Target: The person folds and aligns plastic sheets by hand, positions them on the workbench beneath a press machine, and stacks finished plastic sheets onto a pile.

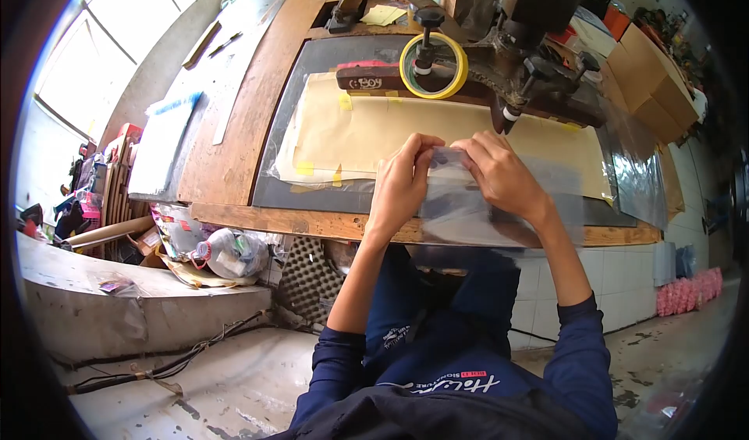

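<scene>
My left hand and my right hand are close together over the front of the work table. Their fingers are closed in a pinch on the top edge of a clear plastic sheet, which hangs down over the table's front edge. Whether it is a single sheet or a bag, I cannot tell. Beneath and beyond my hands lies a long tan paper sheet on a dark board, with bits of yellow tape along its edges. A dark machine bar sits across the paper's far side.
Above the paper stands a machine head, with a roll of yellow tape hung on its knob. A metal ruler lies on the left. More clear plastic drapes at the right. Cardboard boxes stand at the back right.
</scene>
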A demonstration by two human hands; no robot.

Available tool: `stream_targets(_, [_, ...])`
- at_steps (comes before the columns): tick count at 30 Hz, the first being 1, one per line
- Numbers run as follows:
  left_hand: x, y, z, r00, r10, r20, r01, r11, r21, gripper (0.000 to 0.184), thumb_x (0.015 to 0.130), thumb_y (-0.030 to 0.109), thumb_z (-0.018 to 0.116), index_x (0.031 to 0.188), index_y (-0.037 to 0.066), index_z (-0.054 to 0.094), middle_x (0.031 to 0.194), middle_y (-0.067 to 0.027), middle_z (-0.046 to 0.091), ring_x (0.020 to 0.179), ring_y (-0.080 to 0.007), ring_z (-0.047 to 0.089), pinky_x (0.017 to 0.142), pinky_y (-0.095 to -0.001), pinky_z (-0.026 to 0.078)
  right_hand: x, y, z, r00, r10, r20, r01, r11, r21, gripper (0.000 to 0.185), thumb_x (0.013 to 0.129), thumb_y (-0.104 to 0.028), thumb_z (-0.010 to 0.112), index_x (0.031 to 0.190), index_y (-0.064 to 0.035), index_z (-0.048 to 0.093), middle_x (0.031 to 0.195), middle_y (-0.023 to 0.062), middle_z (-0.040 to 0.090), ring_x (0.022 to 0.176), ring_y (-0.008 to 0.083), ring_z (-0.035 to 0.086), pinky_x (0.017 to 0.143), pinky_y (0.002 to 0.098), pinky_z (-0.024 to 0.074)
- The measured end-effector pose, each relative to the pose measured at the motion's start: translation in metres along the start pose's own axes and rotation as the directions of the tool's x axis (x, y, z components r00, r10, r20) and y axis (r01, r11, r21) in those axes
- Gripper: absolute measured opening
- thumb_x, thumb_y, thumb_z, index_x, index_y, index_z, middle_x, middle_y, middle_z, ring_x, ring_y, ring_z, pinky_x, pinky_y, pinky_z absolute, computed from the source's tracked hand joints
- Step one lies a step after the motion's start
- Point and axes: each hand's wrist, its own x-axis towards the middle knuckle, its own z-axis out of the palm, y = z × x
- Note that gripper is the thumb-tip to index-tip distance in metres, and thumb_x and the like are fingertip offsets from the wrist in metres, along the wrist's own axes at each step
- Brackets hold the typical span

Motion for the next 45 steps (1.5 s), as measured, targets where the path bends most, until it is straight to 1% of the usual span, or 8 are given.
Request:
stream_targets(13, [-0.010, 0.059, -0.032, 0.970, -0.030, 0.243, 0.096, 0.959, -0.267, 0.026, 0.087, 0.004, 0.056, 0.110, -0.002, 0.043, 0.091, -0.0130, 0.067, 0.078, -0.0235, 0.068, 0.056, -0.0281, 0.055, 0.046, -0.032, -0.095, 0.974, -0.164, -0.155, 0.175, 0.983, 0.058, 0.010, 0.083, -0.010, 0.059, 0.091, -0.0067, 0.053, 0.080, 0.0138, 0.061, 0.073, 0.0331, 0.061, 0.061, 0.0371, 0.0467])
stream_targets(21, [0.023, 0.106, -0.108, 0.973, 0.206, -0.105, -0.181, 0.962, 0.206, 0.030, 0.080, 0.018, 0.069, 0.095, -0.004, 0.055, 0.069, -0.0108, 0.066, 0.057, -0.0169, 0.066, 0.053, -0.0264, 0.050, 0.113, -0.065, -0.128, 0.862, -0.395, -0.319, 0.414, 0.910, -0.009, 0.011, 0.089, -0.013, 0.056, 0.097, -0.0064, 0.052, 0.072, 0.0099, 0.062, 0.064, 0.0188, 0.063, 0.060, 0.0262, 0.0456])
stream_targets(25, [0.029, 0.076, -0.176, 0.924, 0.276, -0.264, -0.161, 0.909, 0.384, 0.039, 0.075, 0.024, 0.075, 0.100, 0.001, 0.056, 0.079, -0.0093, 0.067, 0.071, -0.0164, 0.066, 0.066, -0.0289, 0.051, 0.126, -0.053, -0.156, 0.832, -0.191, -0.521, 0.281, 0.954, 0.099, 0.012, 0.091, -0.017, 0.052, 0.099, -0.0081, 0.053, 0.076, 0.0083, 0.067, 0.067, 0.0147, 0.066, 0.055, 0.0281, 0.0455])
stream_targets(29, [0.037, 0.038, -0.180, 0.872, 0.193, -0.450, -0.397, 0.818, -0.417, 0.071, 0.079, 0.017, 0.069, 0.134, 0.006, 0.027, 0.123, -0.0212, 0.049, 0.117, -0.0261, 0.048, 0.096, -0.0353, 0.043, 0.121, -0.056, -0.151, 0.806, 0.038, -0.590, 0.365, 0.752, 0.548, 0.016, 0.095, -0.018, 0.048, 0.098, -0.0023, 0.051, 0.074, 0.0069, 0.066, 0.065, 0.0111, 0.064, 0.054, 0.0226, 0.0443])
stream_targets(31, [0.040, 0.041, -0.162, 0.936, 0.233, -0.263, -0.329, 0.847, -0.418, 0.070, 0.078, 0.026, 0.071, 0.133, 0.007, 0.030, 0.124, -0.0183, 0.049, 0.116, -0.0277, 0.049, 0.092, -0.0381, 0.046, 0.121, -0.050, -0.134, 0.757, 0.158, -0.634, 0.309, 0.768, 0.560, 0.016, 0.097, -0.017, 0.042, 0.105, -0.0042, 0.047, 0.087, 0.0127, 0.065, 0.072, 0.0205, 0.067, 0.058, 0.0271, 0.0545])
stream_targets(36, [0.049, 0.067, -0.153, 0.804, 0.139, -0.578, -0.255, 0.959, -0.124, 0.039, 0.082, 0.012, 0.065, 0.115, 0.002, 0.046, 0.081, -0.0086, 0.065, 0.066, -0.0122, 0.061, 0.055, -0.0211, 0.038, 0.110, -0.029, -0.112, 0.619, 0.183, -0.763, 0.180, 0.913, 0.365, 0.017, 0.097, -0.016, 0.043, 0.107, -0.0021, 0.045, 0.092, 0.0143, 0.065, 0.073, 0.0215, 0.067, 0.059, 0.0284, 0.0557])
stream_targets(40, [0.035, 0.074, -0.144, 0.710, 0.218, -0.670, -0.333, 0.942, -0.046, 0.024, 0.084, 0.011, 0.064, 0.099, 0.002, 0.047, 0.088, -0.0090, 0.062, 0.076, -0.0120, 0.062, 0.064, -0.0217, 0.050, 0.095, -0.045, -0.101, 0.557, 0.282, -0.781, 0.239, 0.846, 0.476, 0.018, 0.095, -0.013, 0.047, 0.108, -0.0009, 0.044, 0.097, 0.0161, 0.063, 0.080, 0.0226, 0.067, 0.068, 0.0309, 0.0558])
stream_targets(45, [-0.028, 0.033, -0.131, 0.904, 0.210, -0.372, -0.257, 0.963, -0.084, 0.029, 0.088, 0.007, 0.057, 0.110, 0.002, 0.039, 0.103, -0.0143, 0.064, 0.095, -0.0188, 0.062, 0.071, -0.0285, 0.053, 0.041, -0.060, -0.040, 0.568, 0.310, -0.762, 0.321, 0.769, 0.553, 0.021, 0.089, -0.006, 0.055, 0.107, 0.0029, 0.051, 0.095, 0.0155, 0.065, 0.089, 0.0228, 0.065, 0.082, 0.0339, 0.0509])
